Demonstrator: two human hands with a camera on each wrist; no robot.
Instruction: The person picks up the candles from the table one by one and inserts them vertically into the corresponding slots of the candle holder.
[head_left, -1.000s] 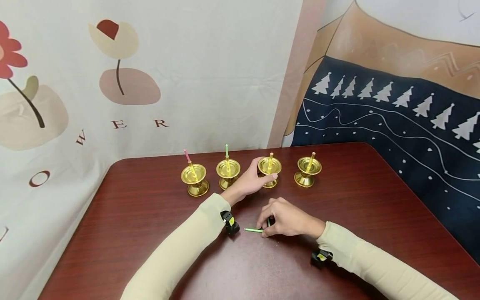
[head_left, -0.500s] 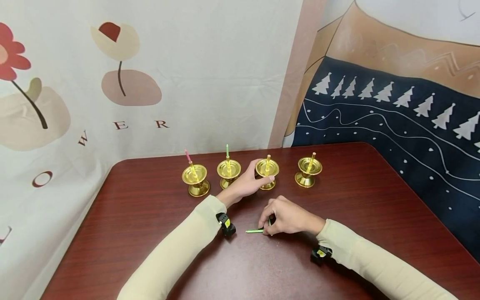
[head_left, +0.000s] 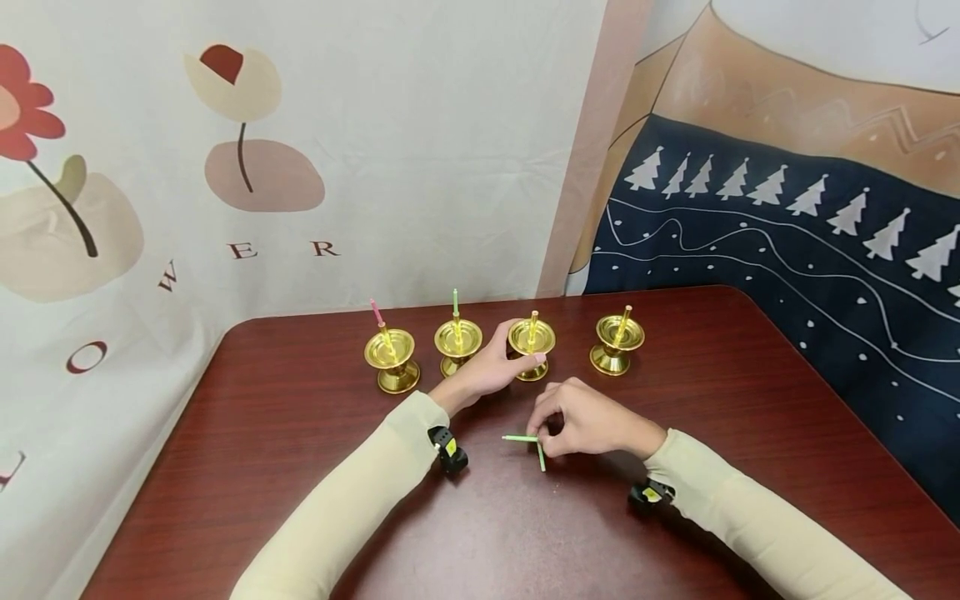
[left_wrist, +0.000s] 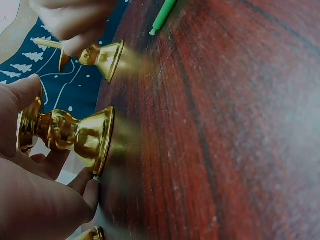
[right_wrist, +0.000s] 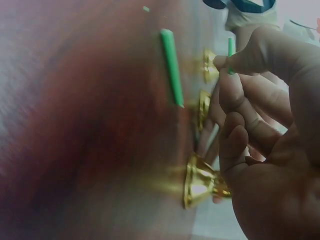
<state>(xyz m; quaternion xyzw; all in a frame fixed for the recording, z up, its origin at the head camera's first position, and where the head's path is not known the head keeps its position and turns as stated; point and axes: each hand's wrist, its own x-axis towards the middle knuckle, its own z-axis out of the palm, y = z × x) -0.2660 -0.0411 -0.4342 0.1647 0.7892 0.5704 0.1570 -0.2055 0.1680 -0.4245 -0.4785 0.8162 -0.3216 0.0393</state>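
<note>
My left hand [head_left: 489, 364] grips a small brass candle holder [head_left: 532, 337], third from the left in a row. In the left wrist view the holder's flared base [left_wrist: 94, 140] stands on the table, with fingers around its upper part. Its narrow socket tube holds no candle. In front of it, my right hand [head_left: 588, 418] pinches a thin green candle [head_left: 519, 437] between thumb and fingertips, lifted off the table in the right wrist view. A second green candle [right_wrist: 172, 67] lies on the wood just below that hand.
Left of the gripped holder stand a brass holder with a pink candle [head_left: 377, 312] and another with a green candle [head_left: 455, 302]. To the right is a candle-less holder [head_left: 617, 337]. Patterned cloths hang behind the dark red table [head_left: 262, 467].
My right hand has raised one green candle off the table, uncovering the other lying beneath. My left hand has drawn its holder slightly left and nearer.
</note>
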